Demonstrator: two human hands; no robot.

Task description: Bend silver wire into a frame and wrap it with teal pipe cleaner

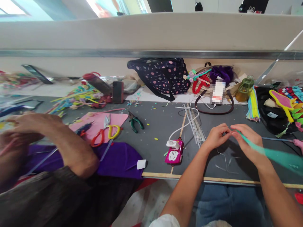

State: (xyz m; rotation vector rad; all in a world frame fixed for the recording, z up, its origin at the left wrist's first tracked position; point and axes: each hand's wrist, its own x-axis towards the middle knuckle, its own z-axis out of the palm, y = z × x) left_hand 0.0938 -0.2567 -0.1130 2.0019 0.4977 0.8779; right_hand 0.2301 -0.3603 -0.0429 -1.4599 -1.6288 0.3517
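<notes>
My left hand (218,136) and my right hand (249,141) meet fingertip to fingertip above the dark grey tabletop. Between them is the end of a turquoise strip (279,155), smeared by motion. It runs out under my right palm and off to the right, likely a pipe cleaner, though the blur hides its texture. Both hands have their fingers closed in a pinch. Just left of my left hand lies a bundle of thin straight wires (194,124). Below my hands are a few loose wire pieces (226,162).
A magenta power strip (174,154) with a white charger sits left of my forearm. Co-worker's arms (68,142) work at the left, near scissors (104,134), green pliers (135,121) and purple cloth (118,159). Behind stand a dotted bag (163,77) and an amber bottle (245,88).
</notes>
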